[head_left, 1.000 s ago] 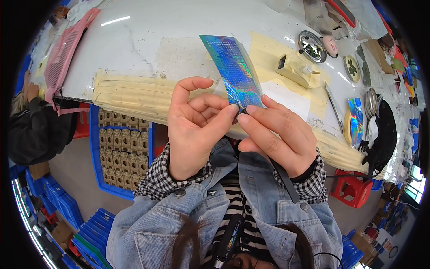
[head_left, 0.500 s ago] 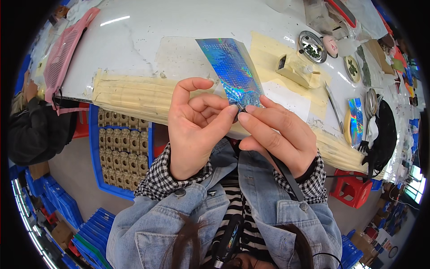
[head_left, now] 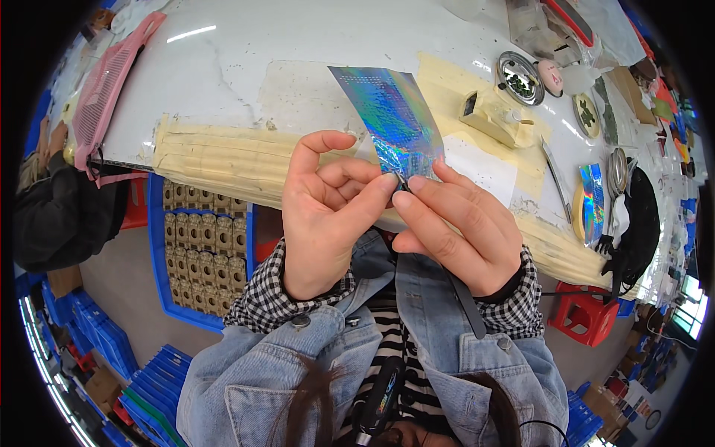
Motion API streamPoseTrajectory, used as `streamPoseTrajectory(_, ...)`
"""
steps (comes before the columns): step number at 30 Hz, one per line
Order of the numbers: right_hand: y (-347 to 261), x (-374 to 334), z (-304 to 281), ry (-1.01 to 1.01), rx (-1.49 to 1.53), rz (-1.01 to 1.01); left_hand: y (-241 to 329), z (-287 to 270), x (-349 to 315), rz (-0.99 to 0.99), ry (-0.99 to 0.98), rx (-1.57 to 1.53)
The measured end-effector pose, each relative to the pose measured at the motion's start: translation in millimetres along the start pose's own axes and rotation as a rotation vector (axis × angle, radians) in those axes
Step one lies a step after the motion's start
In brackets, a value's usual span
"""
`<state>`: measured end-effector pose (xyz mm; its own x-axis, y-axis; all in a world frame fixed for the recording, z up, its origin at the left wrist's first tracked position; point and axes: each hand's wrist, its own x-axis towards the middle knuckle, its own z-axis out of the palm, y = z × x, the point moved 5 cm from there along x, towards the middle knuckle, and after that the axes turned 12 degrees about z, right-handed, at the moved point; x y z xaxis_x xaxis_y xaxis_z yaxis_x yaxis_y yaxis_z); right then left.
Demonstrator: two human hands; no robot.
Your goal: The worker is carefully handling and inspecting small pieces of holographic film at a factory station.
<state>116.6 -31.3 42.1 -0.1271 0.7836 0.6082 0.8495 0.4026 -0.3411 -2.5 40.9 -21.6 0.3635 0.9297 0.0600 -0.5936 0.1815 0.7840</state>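
In front of my chest both hands meet at the lower end of a shiny blue holographic sheet (head_left: 395, 108) with rows of small marks. My left hand (head_left: 328, 205) is closed on its lower edge, thumb pressed inward and forefinger curled above. My right hand (head_left: 469, 231) is closed around black tweezers (head_left: 467, 309), whose flat end sticks out below the palm. Between the thumb and fingertips a small dark bit shows; the fingers hide most of it. The right fingertips also touch the sheet's lower right side.
A blue tray (head_left: 160, 261) of several camouflage-patterned cases sits below the table edge at left, near a pink basket (head_left: 112, 97). On the right stand a steel dish (head_left: 519, 78) with dark green bits, a cream block-like device (head_left: 495, 115), a metal blade-like tool (head_left: 555, 179) and a red stool (head_left: 585, 316).
The sheet has swung slightly to the right and its sheen has shifted. My right hand has moved a little left, with the tweezers' rear end lower-left. My left hand has barely moved.
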Motion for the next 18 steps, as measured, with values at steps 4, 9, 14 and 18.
streamPoseTrajectory(4, -0.1, -0.7, 0.8, 0.008, -0.01, -0.01, -0.3, 0.2, -0.1, -0.004, 0.0, -0.015)
streamPoseTrajectory(9, 1.3, -0.4, -0.8, 0.007, 0.013, -0.015, -0.9, -0.3, 0.0, -0.002, -0.004, 0.002)
streamPoseTrajectory(14, 2.1, -1.7, -5.1, -0.018, 0.041, 0.032, -0.4, 0.6, 0.1, 0.006, 0.003, 0.015)
streamPoseTrajectory(18, 3.2, -8.9, -15.8, -0.045, 0.05, 0.081, 0.3, 0.0, 0.2, 0.0, 0.027, 0.045)
